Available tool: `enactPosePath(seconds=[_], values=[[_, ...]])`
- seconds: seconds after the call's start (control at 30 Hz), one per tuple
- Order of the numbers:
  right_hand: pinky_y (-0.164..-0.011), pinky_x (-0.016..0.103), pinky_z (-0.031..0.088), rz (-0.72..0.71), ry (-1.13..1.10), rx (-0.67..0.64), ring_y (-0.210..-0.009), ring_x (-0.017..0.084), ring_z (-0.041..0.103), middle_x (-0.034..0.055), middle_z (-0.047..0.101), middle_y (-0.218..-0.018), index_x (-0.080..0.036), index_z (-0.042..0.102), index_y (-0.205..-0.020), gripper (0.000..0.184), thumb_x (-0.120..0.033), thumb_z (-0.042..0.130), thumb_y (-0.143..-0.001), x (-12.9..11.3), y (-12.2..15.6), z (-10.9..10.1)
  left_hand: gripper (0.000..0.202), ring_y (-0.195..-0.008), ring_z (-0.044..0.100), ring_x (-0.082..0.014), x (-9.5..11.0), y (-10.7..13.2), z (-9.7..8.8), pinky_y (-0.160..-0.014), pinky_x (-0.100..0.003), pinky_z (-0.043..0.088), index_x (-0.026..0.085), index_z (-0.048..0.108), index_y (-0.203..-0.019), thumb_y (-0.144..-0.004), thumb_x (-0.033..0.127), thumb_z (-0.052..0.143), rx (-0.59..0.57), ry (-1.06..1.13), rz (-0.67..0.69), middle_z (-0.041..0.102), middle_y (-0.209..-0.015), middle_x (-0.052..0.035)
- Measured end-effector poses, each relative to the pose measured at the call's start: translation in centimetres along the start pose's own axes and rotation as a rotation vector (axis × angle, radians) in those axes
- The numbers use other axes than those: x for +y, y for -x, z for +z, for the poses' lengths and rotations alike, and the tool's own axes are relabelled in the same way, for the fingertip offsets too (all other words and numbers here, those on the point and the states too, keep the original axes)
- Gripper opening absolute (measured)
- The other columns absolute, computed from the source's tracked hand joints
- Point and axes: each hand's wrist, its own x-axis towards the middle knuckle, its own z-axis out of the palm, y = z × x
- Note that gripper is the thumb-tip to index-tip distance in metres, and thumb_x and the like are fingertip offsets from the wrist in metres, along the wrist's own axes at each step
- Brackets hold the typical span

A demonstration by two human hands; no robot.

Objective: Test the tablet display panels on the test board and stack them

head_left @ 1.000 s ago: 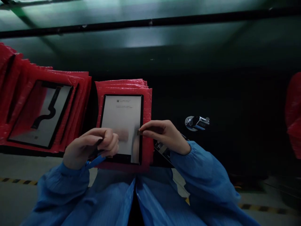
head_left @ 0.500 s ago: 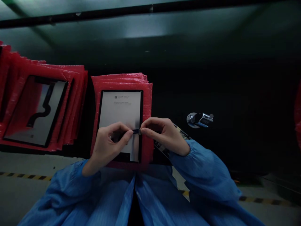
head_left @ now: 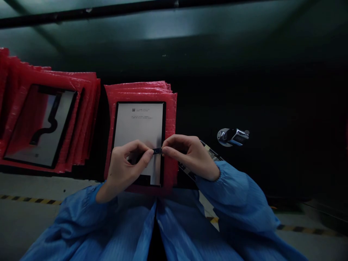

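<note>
A display panel (head_left: 136, 128) with a grey back and dark edges lies on a pile of red bubble-wrap bags (head_left: 170, 121). Over its lower half, my left hand (head_left: 127, 166) pinches a short dark flex cable (head_left: 157, 150) between thumb and forefinger. My right hand (head_left: 191, 154) is closed in a pinch at the cable's right end, by its small connector. The tiny part between the right fingertips is mostly hidden. Under my right wrist, a long device with a light and dark frame (head_left: 210, 150) shows only in part.
To the left, more red bubble-wrap bags (head_left: 89, 108) are stacked, with another display panel (head_left: 63, 119) bearing a curved black flex cable on top. A shiny metal fixture (head_left: 235, 137) with a round base stands on the dark table to the right.
Both hands keep the same pinch over the panel, with almost no movement. The whole view has shifted slightly.
</note>
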Motion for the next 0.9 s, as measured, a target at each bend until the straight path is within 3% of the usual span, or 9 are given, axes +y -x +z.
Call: enactPosePath(seconds=[0.57,0.9], values=[[-0.061,0.025,0.049,-0.012,0.087,0.016,-0.067,0.013,0.062,0.003,0.069,-0.075,-0.015,0.07,-0.084,0.032,-0.047,0.071,-0.085,0.19,0.04,0.11,0.014,-0.051,0.056,-0.0073,-0.03,-0.39,-0.1,-0.049,-0.016,0.044,0.018,0.063,-0.07,-0.083,0.016,0.066,-0.055,-0.02,0.086,0.062,-0.059,0.0057],[-0.062,0.025,0.049,-0.002,0.083,-0.001,-0.067,0.013,0.06,0.003,0.068,-0.077,-0.015,0.07,-0.086,0.034,-0.048,0.07,-0.086,0.67,-0.05,0.09,0.012,-0.052,0.059,-0.0087,0.3,-0.34,0.07,-0.052,-0.018,0.046,0.018,0.067,-0.072,-0.084,0.016,0.065,-0.087,-0.001,0.086,0.065,-0.061,0.0045]])
